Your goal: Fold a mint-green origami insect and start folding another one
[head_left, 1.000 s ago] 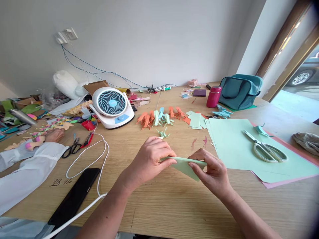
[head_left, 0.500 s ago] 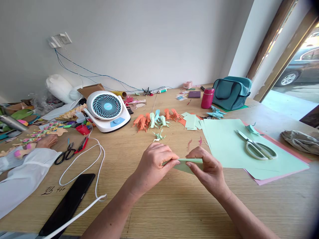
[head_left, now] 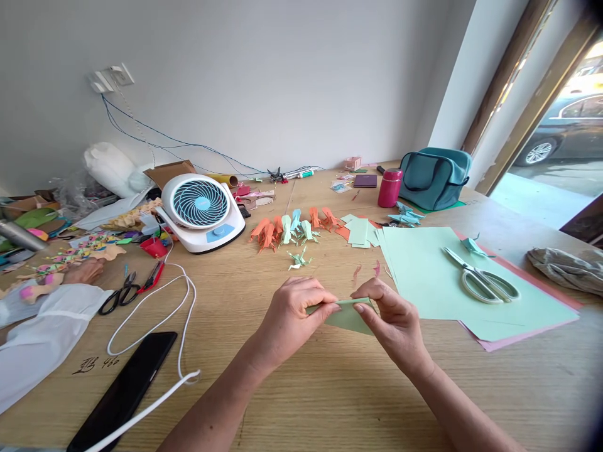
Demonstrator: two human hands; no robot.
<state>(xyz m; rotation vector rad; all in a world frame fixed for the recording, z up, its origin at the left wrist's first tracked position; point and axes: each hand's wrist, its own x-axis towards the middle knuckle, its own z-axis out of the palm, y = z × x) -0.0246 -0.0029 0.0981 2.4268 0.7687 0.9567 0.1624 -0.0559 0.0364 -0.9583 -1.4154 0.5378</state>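
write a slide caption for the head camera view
Left hand and right hand pinch a folded green paper above a wooden table, scissors resting nearby.

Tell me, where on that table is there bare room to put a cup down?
Bare wood lies near the front edge of the table, below the hands folding the green paper, and between the white cable and left hand. The stretch around the fan and paper figures is crowded.

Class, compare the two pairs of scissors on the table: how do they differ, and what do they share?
The white-handled scissors lie on the green paper sheets; the black-handled scissors lie on bare wood beside a white cable. The white pair looks larger. Both lie flat, untouched by any hand.
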